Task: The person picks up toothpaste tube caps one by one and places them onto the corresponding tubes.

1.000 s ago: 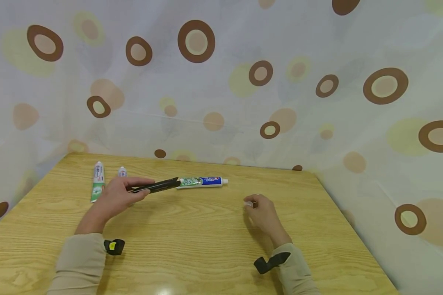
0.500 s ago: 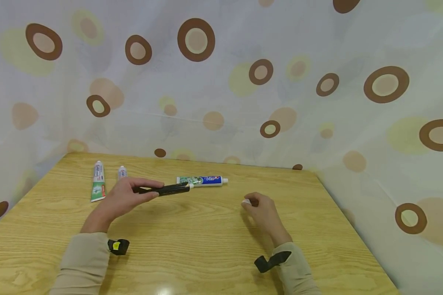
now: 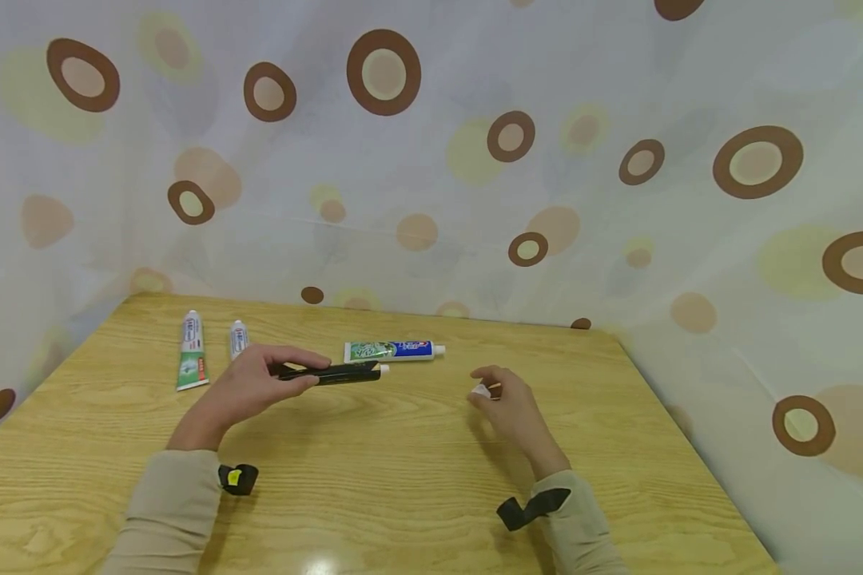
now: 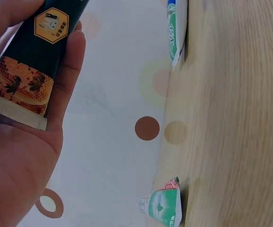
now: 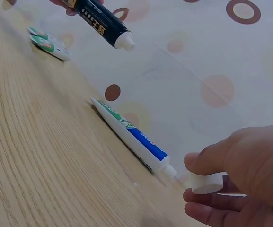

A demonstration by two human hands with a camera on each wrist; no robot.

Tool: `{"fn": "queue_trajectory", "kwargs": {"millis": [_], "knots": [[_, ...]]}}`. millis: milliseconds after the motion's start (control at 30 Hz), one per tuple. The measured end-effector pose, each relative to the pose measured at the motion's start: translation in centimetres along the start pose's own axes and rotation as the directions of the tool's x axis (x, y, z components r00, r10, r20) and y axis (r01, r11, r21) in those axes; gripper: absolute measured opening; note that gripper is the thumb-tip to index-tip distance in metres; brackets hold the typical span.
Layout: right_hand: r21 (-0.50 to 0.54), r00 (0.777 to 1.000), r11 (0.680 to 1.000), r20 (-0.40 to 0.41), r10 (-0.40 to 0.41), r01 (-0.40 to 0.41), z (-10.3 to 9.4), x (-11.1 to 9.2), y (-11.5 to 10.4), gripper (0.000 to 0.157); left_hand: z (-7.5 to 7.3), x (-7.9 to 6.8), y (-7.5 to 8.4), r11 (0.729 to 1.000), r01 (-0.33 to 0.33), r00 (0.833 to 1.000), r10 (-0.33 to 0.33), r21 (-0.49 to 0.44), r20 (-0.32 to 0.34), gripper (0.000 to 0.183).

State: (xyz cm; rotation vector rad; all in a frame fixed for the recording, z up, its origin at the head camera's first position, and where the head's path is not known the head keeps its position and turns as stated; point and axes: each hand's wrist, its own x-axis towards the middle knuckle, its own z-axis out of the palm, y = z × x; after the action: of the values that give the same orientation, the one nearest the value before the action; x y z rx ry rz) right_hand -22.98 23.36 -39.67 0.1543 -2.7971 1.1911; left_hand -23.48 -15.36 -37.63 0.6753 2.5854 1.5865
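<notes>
My left hand (image 3: pixel 248 387) grips a black toothpaste tube (image 3: pixel 348 373) above the table, its white nozzle pointing right. In the left wrist view the tube's crimped end rests by the palm, and a honeycomb print (image 4: pixel 22 82) shows near it. In the right wrist view the nozzle (image 5: pixel 125 41) is bare. My right hand (image 3: pixel 509 406) pinches a small white cap (image 5: pixel 206 183) between thumb and fingers, apart from the tube. Behind the hands lies a green and blue toothpaste tube (image 3: pixel 391 351), its narrow white end to the right.
On the left of the wooden table (image 3: pixel 403 479) lie a white and green toothpaste tube (image 3: pixel 192 351) and a second, similar tube (image 3: pixel 238 339) partly behind my left hand. A patterned cloth (image 3: pixel 431 160) hangs along the back and right side.
My left hand has moved right with the black tube, bringing its nozzle closer to the right hand. The right hand has barely shifted and keeps the cap.
</notes>
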Motion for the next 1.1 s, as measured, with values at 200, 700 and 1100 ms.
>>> {"fn": "queue_trajectory", "kwargs": {"millis": [200, 700, 1100], "knots": [[0.046, 1.000, 0.999, -0.012, 0.005, -0.005, 0.0, 0.1, -0.9, 0.029, 0.5, 0.4, 0.2, 0.999, 0.018, 1.000, -0.018, -0.030, 0.014, 0.030], [0.224, 0.994, 0.970, 0.027, -0.106, 0.097, 0.6, 0.1, -3.7, 0.029, 1.9, 2.0, 1.7, 0.998, 0.015, 1.000, -0.013, -0.061, 0.027, 0.027], [0.484, 0.987, 0.872, 0.095, -0.130, 0.068, 0.4, -0.5, -4.5, 0.029, 3.2, 2.5, 2.1, 0.996, -0.014, 0.999, 0.017, -0.093, 0.037, 0.025]]}}
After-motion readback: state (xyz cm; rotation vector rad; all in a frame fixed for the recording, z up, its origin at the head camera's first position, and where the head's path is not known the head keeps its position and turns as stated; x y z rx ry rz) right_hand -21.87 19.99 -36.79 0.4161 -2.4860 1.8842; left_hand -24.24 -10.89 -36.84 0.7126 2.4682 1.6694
